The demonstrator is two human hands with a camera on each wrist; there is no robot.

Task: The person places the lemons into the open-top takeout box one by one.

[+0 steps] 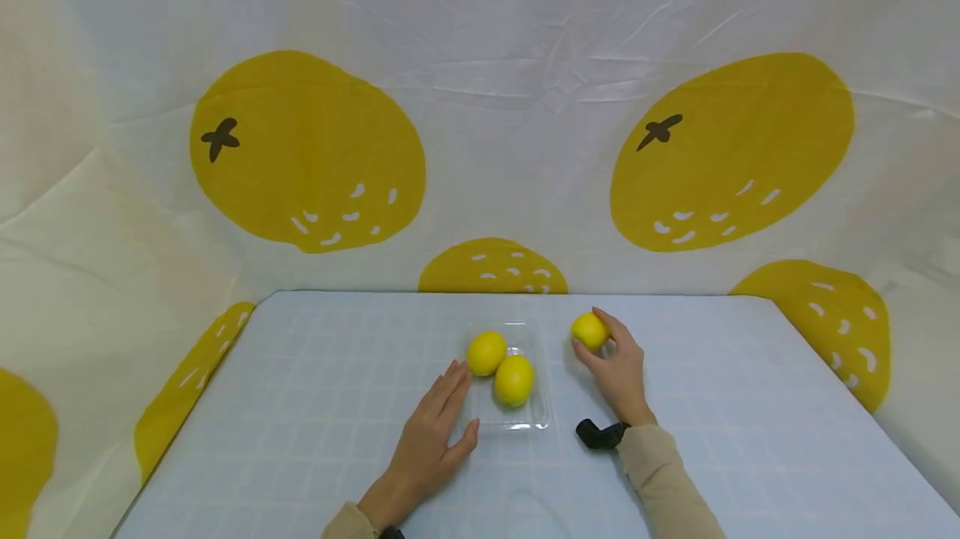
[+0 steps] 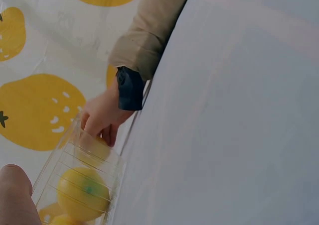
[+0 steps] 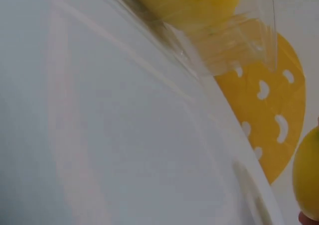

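On the right side of the table, my right hand pinches a yellow lemon between thumb and fingers. Part of this lemon shows at the right edge of the right wrist view. To its left stands a clear plastic box holding two lemons, one farther back and one nearer. My left hand lies along the box's left side with its fingers extended, fingertips right at the wall. In the left wrist view, a fingertip appears beside the box's ribbed wall.
A pale blue checked cloth covers the table. Behind it and along the sides hangs a white curtain printed with large yellow fruit. A black wrist strap with a camera sits at my right wrist, below the beige sleeve.
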